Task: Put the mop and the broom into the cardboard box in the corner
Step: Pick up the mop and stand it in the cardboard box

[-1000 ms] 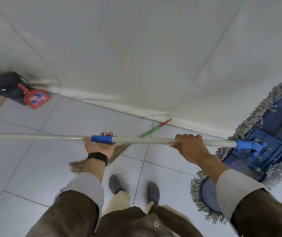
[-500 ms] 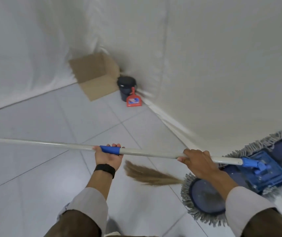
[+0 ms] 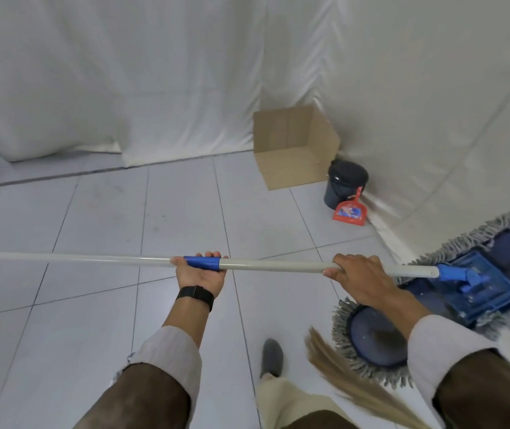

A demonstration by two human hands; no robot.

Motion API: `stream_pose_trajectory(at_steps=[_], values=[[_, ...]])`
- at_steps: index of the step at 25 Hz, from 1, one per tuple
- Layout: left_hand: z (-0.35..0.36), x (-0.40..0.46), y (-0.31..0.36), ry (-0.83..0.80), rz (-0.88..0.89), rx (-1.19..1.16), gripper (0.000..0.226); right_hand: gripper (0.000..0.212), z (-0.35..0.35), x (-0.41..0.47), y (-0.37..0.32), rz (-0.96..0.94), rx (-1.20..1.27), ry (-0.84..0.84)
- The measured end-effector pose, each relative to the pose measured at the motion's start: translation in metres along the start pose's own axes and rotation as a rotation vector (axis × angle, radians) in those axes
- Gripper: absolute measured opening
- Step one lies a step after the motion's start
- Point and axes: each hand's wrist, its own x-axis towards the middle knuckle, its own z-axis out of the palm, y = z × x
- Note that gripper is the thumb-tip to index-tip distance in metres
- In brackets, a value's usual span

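Observation:
I hold the mop (image 3: 272, 264) level across my body by its long pale pole. My left hand (image 3: 199, 272) grips from below at a blue band, palm up. My right hand (image 3: 360, 278) grips from above, closer to the blue flat head (image 3: 476, 283) with its grey fringe, which hangs at the right above the floor. The broom's straw bristles (image 3: 349, 382) show blurred at the bottom, near my leg; its handle is hidden. The open cardboard box (image 3: 293, 147) stands in the corner ahead, between two white draped walls.
A dark bucket (image 3: 345, 182) and a red dustpan (image 3: 350, 210) sit just right of the box against the wall. White cloth covers both walls. The floor is pale tile. My grey shoe (image 3: 271, 357) is at the bottom centre.
My view has swung toward the corner, so the box now sits ahead and nearer. Both hands keep the same grip on the mop pole. The broom bristles have slid to the lower right.

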Motion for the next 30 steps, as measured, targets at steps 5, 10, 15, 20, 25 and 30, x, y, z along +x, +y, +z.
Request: stream_pose_trajectory(at_steps=[5, 10, 15, 20, 25, 30], values=[[0.092, 0.111, 0.06, 0.051, 0.036, -0.029, 0.053, 0.04, -0.002, 0.172, -0.021, -0.056, 0.004, 0.012], [0.215, 0.208, 0.126, 0.136, 0.082, -0.049, 0.049, 0.041, -0.042, 0.349, -0.047, -0.107, 0.001, 0.021], [0.338, 0.311, 0.192, 0.096, 0.121, -0.09, 0.047, 0.04, -0.083, 0.521, -0.069, -0.138, 0.027, 0.052], [0.481, 0.453, 0.255, 0.041, 0.127, -0.077, 0.049, 0.038, -0.113, 0.723, -0.08, -0.13, 0.057, 0.095], [0.674, 0.559, 0.316, -0.148, 0.151, 0.008, 0.05, 0.035, -0.179, 0.903, -0.087, -0.085, 0.087, 0.225], [0.907, 0.6, 0.339, -0.46, 0.205, 0.216, 0.056, 0.034, -0.264, 1.048, -0.058, 0.01, 0.261, 0.422]])
